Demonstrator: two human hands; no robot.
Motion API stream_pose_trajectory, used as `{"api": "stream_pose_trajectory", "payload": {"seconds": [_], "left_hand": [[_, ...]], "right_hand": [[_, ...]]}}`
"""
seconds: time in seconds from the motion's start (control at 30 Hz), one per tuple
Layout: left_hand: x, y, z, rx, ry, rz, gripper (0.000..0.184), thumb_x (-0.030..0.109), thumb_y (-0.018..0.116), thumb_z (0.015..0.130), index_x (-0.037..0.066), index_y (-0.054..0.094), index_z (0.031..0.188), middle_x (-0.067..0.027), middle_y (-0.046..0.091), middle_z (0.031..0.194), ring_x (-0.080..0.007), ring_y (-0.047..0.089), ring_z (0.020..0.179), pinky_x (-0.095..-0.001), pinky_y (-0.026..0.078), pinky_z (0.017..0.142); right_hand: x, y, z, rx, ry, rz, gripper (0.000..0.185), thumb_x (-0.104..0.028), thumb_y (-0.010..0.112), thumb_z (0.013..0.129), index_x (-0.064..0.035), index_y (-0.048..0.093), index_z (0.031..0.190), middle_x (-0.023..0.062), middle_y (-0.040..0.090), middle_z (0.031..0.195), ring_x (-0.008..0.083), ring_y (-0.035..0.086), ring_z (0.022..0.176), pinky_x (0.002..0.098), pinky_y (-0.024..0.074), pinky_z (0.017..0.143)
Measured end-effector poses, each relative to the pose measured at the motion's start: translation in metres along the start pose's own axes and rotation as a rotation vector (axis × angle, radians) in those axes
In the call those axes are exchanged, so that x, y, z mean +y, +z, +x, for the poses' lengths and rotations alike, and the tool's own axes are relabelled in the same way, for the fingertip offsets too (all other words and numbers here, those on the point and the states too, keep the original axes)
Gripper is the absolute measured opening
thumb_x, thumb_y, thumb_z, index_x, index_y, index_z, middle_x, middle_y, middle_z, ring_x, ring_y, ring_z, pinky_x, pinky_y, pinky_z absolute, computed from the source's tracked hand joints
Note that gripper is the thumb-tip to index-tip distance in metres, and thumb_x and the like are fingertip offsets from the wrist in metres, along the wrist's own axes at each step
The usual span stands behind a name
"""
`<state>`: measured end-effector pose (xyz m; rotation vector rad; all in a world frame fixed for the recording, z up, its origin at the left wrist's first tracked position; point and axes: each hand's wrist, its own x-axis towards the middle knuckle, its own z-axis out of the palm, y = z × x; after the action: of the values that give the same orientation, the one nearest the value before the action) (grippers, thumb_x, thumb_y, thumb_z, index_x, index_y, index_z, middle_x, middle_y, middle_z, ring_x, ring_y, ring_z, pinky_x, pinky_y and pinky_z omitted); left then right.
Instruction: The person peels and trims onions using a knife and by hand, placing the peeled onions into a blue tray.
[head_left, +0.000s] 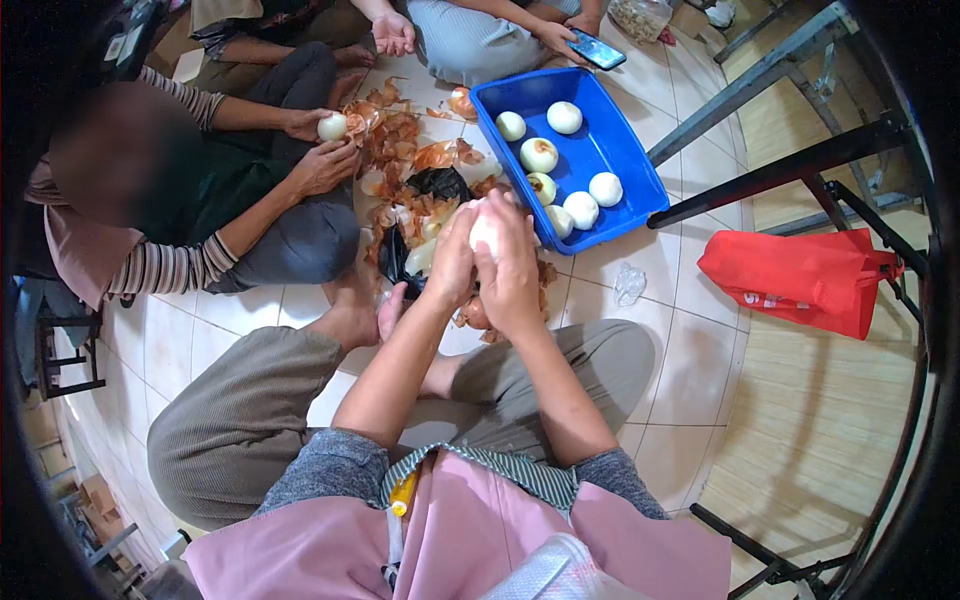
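Between my two hands is a pale peeled onion (484,236). My left hand (453,262) wraps its left side, and my right hand (510,262) presses over it from the right, covering much of it. Just beyond them, a heap of brown onion skins (388,140) spreads over the floor, with black plastic (438,184) among it. Right of the heap, touching or close to my right fingers, stands a blue tub (622,130) holding several peeled onions (539,154), some with brownish patches.
A person at the left holds another peeled onion (332,126) in both hands. Someone at the top holds a phone (597,49). On the right lie a red bag (795,280) and crumpled clear plastic (629,285), near dark metal legs (780,172). White floor tiles (690,360) lie below.
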<state>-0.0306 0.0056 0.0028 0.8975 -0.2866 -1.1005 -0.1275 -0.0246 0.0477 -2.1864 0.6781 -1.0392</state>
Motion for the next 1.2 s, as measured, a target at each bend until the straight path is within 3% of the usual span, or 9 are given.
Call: {"api": "stream_pose_trajectory", "payload": {"seconds": [0.2,0.33,0.43,0.47,0.5,0.67,0.8,1.0,1.2], "left_hand": [[0.014,0.022,-0.011,0.1,-0.079,-0.103,0.043,0.044,0.037,0.105,0.008,0.059,0.116,-0.0057,0.067,0.098,-0.017,0.066,0.079,-0.029,0.05,0.058],[0.009,0.0,0.0,-0.215,-0.037,-0.214,0.045,0.043,0.028,0.107,0.01,0.056,0.118,-0.0058,0.068,0.103,-0.0156,0.067,0.085,-0.0265,0.047,0.056],[0.011,0.017,-0.006,0.059,-0.066,-0.153,0.048,0.047,0.026,0.107,0.01,0.054,0.122,-0.0073,0.066,0.108,-0.0174,0.066,0.092,-0.0311,0.052,0.067],[0.003,0.014,-0.002,-0.009,0.009,-0.12,0.053,0.051,0.026,0.106,0.01,0.053,0.125,-0.0107,0.063,0.117,-0.022,0.062,0.108,-0.0369,0.052,0.092],[0.007,0.025,-0.007,0.006,0.012,-0.115,0.059,0.057,0.024,0.105,0.009,0.052,0.126,-0.0103,0.062,0.119,-0.0224,0.06,0.111,-0.0376,0.048,0.099],[0.0,0.014,-0.01,-0.011,0.164,0.356,0.074,0.067,0.014,0.1,0.008,0.052,0.122,-0.0078,0.06,0.111,-0.0185,0.06,0.101,-0.0339,0.049,0.092],[0.007,0.014,-0.015,0.001,0.1,0.424,0.079,0.07,0.012,0.097,0.007,0.054,0.117,-0.0063,0.063,0.105,-0.0152,0.061,0.096,-0.0306,0.051,0.085],[0.0,0.013,-0.008,-0.054,0.01,-0.094,0.066,0.068,0.03,0.098,0.01,0.052,0.121,-0.0057,0.064,0.105,-0.017,0.064,0.094,-0.0307,0.053,0.073],[-0.004,0.016,-0.01,0.077,0.094,0.038,0.031,0.038,0.048,0.102,0.012,0.053,0.118,-0.0061,0.062,0.105,-0.0181,0.062,0.097,-0.0326,0.053,0.083]], "right_hand": [[0.039,0.004,0.008,-0.071,0.555,0.706,0.046,-0.034,0.037,0.108,0.0019,0.052,0.133,0.0136,0.062,0.129,0.0224,0.06,0.114,0.0356,0.0445,0.101],[0.043,-0.008,0.014,0.029,0.671,1.094,0.04,-0.027,0.038,0.108,-0.0002,0.05,0.135,0.0141,0.06,0.131,0.0223,0.058,0.117,0.0345,0.0433,0.103],[0.018,-0.001,0.015,0.131,0.464,0.724,0.037,-0.02,0.045,0.104,-0.0012,0.049,0.136,0.0153,0.056,0.136,0.0245,0.054,0.125,0.0372,0.0422,0.105],[0.003,-0.005,0.014,0.044,0.262,0.292,0.043,-0.014,0.053,0.098,0.0,0.046,0.137,0.0163,0.055,0.137,0.0273,0.051,0.129,0.0359,0.0415,0.105],[-0.012,-0.007,0.018,0.031,0.012,-0.045,0.038,-0.016,0.056,0.094,-0.0036,0.053,0.13,0.0199,0.054,0.134,0.0363,0.056,0.121,0.0409,0.046,0.1],[-0.013,-0.008,0.023,-0.048,0.279,-0.149,0.025,-0.017,0.056,0.095,-0.0035,0.06,0.116,0.0207,0.061,0.121,0.0409,0.062,0.104,0.0435,0.0508,0.086],[0.019,-0.005,0.026,0.075,0.472,0.088,0.026,-0.025,0.058,0.098,-0.0002,0.066,0.105,0.012,0.07,0.091,0.0243,0.067,0.082,0.0359,0.0519,0.077],[0.043,-0.013,0.018,0.254,0.857,1.004,0.03,-0.018,0.053,0.103,-0.0016,0.055,0.129,0.0113,0.063,0.121,0.0139,0.062,0.101,0.0277,0.0508,0.088],[0.001,0.013,0.0,0.109,0.274,0.203,0.041,-0.028,0.048,0.104,-0.0008,0.049,0.135,0.0178,0.058,0.133,0.0302,0.054,0.126,0.0375,0.0405,0.107]]}}
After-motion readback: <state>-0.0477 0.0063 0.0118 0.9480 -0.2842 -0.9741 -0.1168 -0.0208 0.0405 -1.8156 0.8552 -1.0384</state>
